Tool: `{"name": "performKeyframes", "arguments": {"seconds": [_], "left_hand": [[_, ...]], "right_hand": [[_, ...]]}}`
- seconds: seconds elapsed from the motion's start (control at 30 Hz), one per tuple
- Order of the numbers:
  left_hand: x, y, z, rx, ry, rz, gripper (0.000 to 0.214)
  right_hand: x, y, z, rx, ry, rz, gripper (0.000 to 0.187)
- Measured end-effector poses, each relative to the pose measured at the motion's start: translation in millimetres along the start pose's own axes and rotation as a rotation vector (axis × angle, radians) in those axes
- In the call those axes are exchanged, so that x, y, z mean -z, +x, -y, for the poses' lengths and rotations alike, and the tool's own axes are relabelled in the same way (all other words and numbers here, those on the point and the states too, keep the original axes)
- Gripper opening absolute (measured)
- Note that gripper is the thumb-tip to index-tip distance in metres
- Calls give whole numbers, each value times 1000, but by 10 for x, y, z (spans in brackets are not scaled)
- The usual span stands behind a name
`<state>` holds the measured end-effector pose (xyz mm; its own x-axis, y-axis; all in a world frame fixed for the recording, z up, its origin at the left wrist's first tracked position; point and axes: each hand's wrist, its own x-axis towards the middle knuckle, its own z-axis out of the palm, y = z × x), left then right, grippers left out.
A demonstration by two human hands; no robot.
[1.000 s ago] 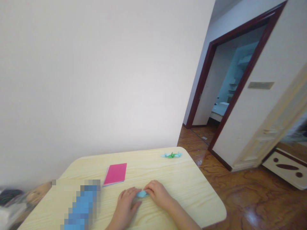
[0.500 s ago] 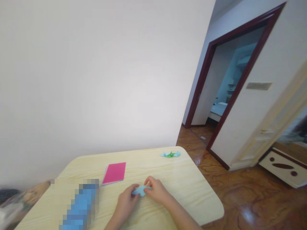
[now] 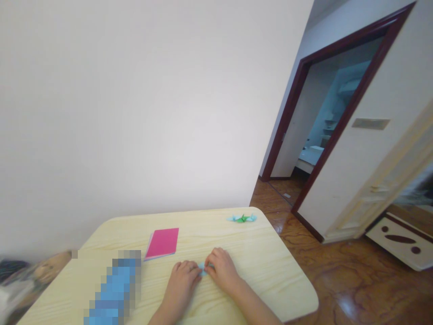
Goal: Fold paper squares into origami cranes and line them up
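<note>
Lower middle of the frame, and here's the action: a small piece of folded light-blue origami paper (image 3: 203,269) is pinched between the left hand (image 3: 181,280) and the right hand (image 3: 222,271), right over the pale wood counter (image 3: 267,275). Both grips are closed in on it, fingertips coming at it from either side, so only a sliver of blue shows between them. Its long axis looks to run left to right, hand to hand, though so little is visible that I can't swear to it. Neither hand is clearly nearer; the paper sits about midway between the two. Just up and to the left, a pink stack of origami paper (image 3: 162,243) lies flat on the counter. Up at the far edge sit green and light-blue paper cranes (image 3: 241,219). Lower left, a long blue object (image 3: 115,289) is too blurred to identify.
</note>
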<state>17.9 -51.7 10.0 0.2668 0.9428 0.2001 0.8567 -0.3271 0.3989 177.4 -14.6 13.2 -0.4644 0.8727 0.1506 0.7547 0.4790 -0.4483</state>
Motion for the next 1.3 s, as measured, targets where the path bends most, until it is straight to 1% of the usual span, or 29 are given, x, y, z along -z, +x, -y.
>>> {"name": "performKeyframes", "arguments": {"seconds": [0.07, 0.17, 0.27, 0.37, 0.57, 0.87, 1.03, 1.3], "left_hand": [[6, 23, -3, 9, 11, 2, 17], [6, 33, -7, 26, 16, 1, 17], [-13, 31, -12, 49, 11, -11, 17], [-50, 30, -16, 86, 4, -33, 16], [-117, 29, -31, 168, -1, -77, 14], [-122, 36, -75, 264, 21, -124, 16], [-113, 38, -78, 281, 15, -119, 18], [-98, 87, -52, 311, 3, -82, 15]], "right_hand": [[15, -28, -12, 49, 2, 34, 6], [59, -77, -26, 101, 17, 46, 10], [92, -87, -38, 125, 17, 60, 12], [85, -50, -44, 109, -8, 85, 7], [35, -1, -36, 65, -33, 65, 10], [-49, 82, -56, -39, -55, 61, 13], [-18, 122, -62, -72, -56, 94, 15], [51, 160, -31, -105, -58, 150, 14]]}}
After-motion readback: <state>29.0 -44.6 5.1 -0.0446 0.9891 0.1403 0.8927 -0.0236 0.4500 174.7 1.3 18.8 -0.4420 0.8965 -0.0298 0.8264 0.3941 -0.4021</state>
